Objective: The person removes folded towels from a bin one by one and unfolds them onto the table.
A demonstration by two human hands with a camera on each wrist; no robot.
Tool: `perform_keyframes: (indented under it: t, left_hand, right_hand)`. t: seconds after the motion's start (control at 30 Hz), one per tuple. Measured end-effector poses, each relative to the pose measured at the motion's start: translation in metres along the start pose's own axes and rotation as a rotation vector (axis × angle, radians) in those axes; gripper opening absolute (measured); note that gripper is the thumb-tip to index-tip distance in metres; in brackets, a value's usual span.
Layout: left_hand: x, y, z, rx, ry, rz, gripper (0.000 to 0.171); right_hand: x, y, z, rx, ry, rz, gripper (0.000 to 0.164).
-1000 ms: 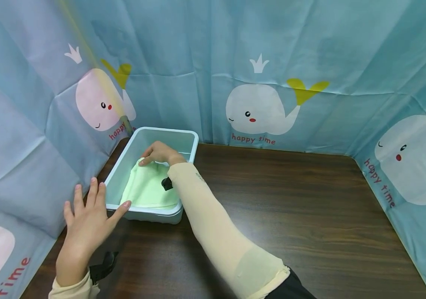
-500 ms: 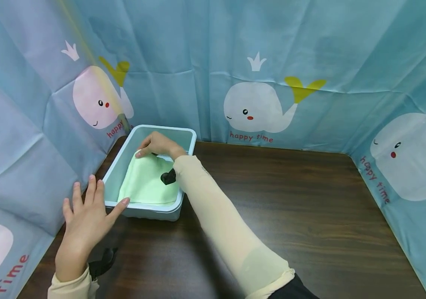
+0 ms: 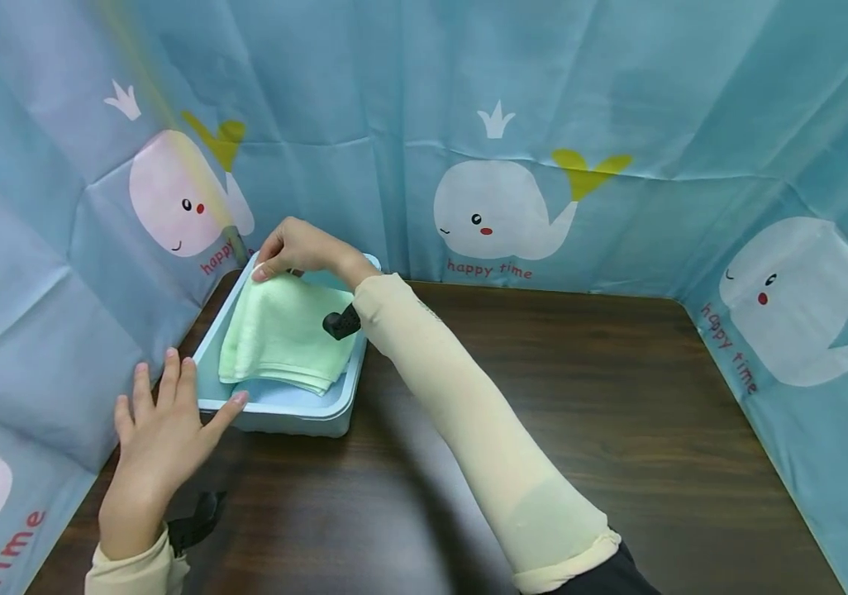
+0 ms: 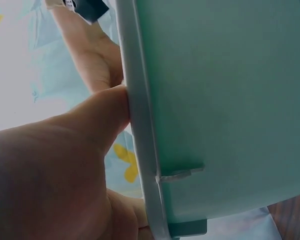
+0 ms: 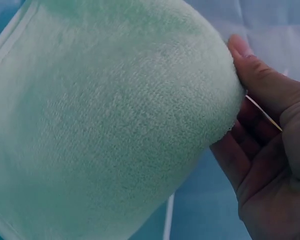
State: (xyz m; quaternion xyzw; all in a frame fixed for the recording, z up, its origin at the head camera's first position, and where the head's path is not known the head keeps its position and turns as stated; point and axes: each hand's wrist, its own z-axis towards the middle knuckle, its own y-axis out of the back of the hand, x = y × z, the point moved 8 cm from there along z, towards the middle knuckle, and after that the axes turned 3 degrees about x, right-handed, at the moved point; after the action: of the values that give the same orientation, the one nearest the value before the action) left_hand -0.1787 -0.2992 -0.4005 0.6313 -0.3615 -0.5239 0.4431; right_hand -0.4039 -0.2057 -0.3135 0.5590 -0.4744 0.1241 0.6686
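My right hand (image 3: 305, 248) pinches the far edge of a folded light green towel (image 3: 290, 330), which hangs from the fingers over a pale blue plastic bin (image 3: 359, 364). In the right wrist view, the fuzzy towel (image 5: 120, 110) fills much of the picture, its edge between thumb and fingers. Below the towel's near edge a light blue surface (image 3: 286, 395) shows inside the bin; whether it is the floor or another thing I cannot tell. My left hand (image 3: 159, 438) lies with spread fingers at the bin's near left corner, its thumb (image 4: 107, 107) touching the rim.
The bin stands on a dark wooden table (image 3: 543, 413) at the back left. A blue whale-print curtain (image 3: 305, 99) encloses the table at the back and both sides, close to the bin's left and far sides.
My right hand has lifted the towel up and away from me, and the towel's near edge has risen, uncovering the light blue surface below. The left hand stays at the bin's corner.
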Motion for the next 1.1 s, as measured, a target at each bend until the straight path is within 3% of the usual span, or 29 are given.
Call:
perform_keyframes:
  t: [0.27,0.57,0.77,1.1]
  left_hand:
    - [0.001,-0.002,0.010,0.016,-0.013,-0.004,0.106]
    - [0.004,-0.004,0.019,0.046,-0.024,-0.018,0.107]
    - [0.003,-0.005,0.022,0.055,-0.035,-0.029,0.107]
    - [0.011,-0.004,0.025,0.047,-0.038,-0.028,0.107]
  right_hand:
    - [0.030,0.042,-0.029,-0.128,0.022,-0.006,0.018]
    - [0.065,0.098,-0.084,-0.324,0.060,0.012,0.014]
    - [0.065,0.123,-0.130,-0.482,0.068,0.081,0.014]
    - [0.041,0.144,-0.207,-0.728,0.127,0.104,0.015]
